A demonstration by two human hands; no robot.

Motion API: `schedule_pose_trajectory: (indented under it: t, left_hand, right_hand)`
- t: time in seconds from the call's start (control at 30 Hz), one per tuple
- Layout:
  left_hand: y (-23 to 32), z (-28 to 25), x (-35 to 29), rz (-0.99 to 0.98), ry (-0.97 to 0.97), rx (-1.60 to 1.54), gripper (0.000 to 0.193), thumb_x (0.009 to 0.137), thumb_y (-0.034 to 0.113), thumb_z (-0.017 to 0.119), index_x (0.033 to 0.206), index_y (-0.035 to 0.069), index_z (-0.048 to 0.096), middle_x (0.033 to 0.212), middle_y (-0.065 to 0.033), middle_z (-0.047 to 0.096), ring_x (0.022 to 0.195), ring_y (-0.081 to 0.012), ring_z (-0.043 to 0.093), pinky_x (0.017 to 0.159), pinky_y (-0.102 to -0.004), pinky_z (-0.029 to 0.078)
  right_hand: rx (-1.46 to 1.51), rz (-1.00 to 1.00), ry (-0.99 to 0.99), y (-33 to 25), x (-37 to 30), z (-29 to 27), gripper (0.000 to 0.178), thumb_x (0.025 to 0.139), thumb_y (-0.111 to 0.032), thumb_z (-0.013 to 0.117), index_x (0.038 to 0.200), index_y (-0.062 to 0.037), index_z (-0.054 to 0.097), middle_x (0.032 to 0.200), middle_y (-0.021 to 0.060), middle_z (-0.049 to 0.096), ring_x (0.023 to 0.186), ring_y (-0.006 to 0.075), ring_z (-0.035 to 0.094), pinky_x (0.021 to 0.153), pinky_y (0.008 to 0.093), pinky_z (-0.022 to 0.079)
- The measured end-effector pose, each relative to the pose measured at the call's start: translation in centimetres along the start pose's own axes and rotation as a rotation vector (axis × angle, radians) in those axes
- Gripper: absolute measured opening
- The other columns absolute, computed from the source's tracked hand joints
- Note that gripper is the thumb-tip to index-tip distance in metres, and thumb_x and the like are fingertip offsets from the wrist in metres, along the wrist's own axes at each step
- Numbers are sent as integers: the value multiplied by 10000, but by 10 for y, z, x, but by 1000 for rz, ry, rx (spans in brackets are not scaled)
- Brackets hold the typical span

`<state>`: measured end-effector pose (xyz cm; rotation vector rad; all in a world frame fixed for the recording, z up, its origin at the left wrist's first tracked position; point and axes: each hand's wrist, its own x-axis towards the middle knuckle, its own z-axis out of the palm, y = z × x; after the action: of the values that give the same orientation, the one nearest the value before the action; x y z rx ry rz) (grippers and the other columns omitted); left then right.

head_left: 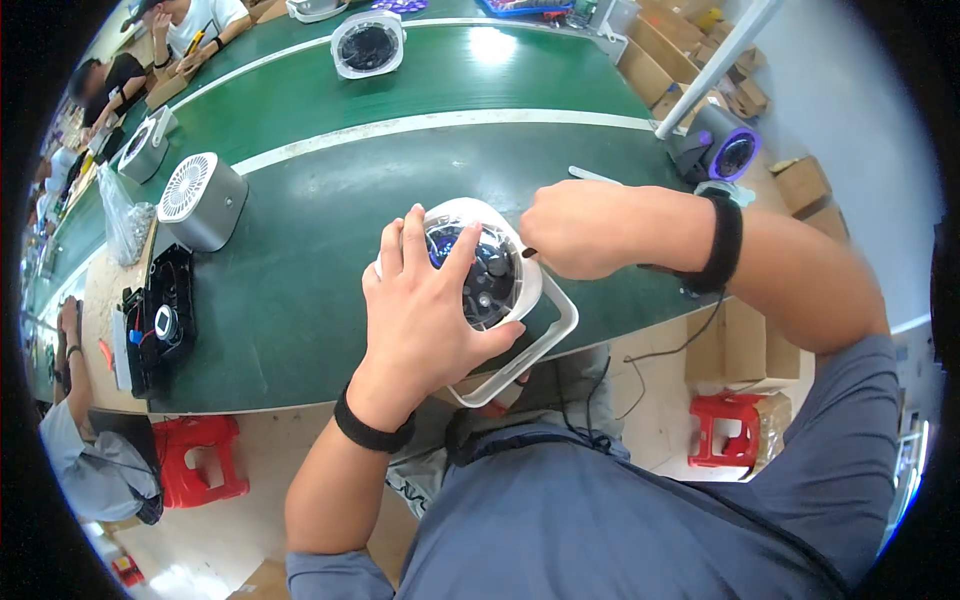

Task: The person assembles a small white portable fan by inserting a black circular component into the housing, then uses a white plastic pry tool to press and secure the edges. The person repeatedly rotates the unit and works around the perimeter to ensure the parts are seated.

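Bright light, white glare on the green tabletop [520, 75], fisheye curvature toward black corners.

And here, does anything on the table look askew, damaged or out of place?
Only the open black housing off to the left: a round part and wires show inside, unlike the closed silver unit beyond it. It may simply be unassembled. No spill shows.

held unit [497, 282]: 1 | its handle [563, 312]: 1 | other units [226, 208]: at least 4 | open black housing [173, 345]: 1 | clear bag [120, 215]: 1 | pale strip [594, 176]: 1 | wearer's wristbands [727, 240]: 2 | red stools [200, 431]: at least 2 | co-workers [207, 20]: at least 3 | cartons [665, 50]: several, overlapping, total unclear
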<state>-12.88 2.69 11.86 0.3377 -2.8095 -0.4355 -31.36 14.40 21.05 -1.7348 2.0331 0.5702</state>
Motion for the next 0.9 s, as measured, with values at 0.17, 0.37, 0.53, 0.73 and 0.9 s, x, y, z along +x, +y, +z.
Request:
schedule_pose_trajectory:
  t: [0.17,0.37,0.53,0.73,0.9]
  left_hand:
    - [5,0,1,-32,-15,5,1014,662,567,914,1548,184,606,1637,-348,382,1526,-516,360,1137,-628,422]
    - [-1,2,7,55,-21,-70,1004,669,566,911,1547,184,610,1649,-338,371,1527,-518,358,1139,-640,427]
    - [-3,1,2,69,-31,11,1046,676,589,915,1577,181,575,1663,-332,358,1543,-540,331,1214,-701,301]
    - [27,-9,8,151,-54,23,965,786,575,883,1583,144,550,1657,-287,409,1558,-538,326,1247,-739,196]
    - [45,-6,25,211,-27,-175,805,852,435,876,1527,110,582,1573,-212,535,1479,-437,479,1244,-625,314]
  right_hand:
    - [2,71,21,-5,-18,1,163,869,-97,692,914,27,789,922,261,782,899,444,781,801,522,639]
    - [113,109,25,-15,-37,23,286,908,-183,725,1085,42,748,963,276,778,935,454,772,827,517,629]
    - [637,6,265,56,-68,-4,509,996,-278,693,1417,3,643,1105,183,793,1002,343,764,878,430,592]
    - [202,552,412,214,-63,201,625,946,-132,625,1543,12,512,1408,322,600,1278,499,625,1121,524,521]
    - [49,662,515,183,-42,227,373,987,-124,616,1354,-62,647,1189,166,614,1099,387,683,920,533,576]
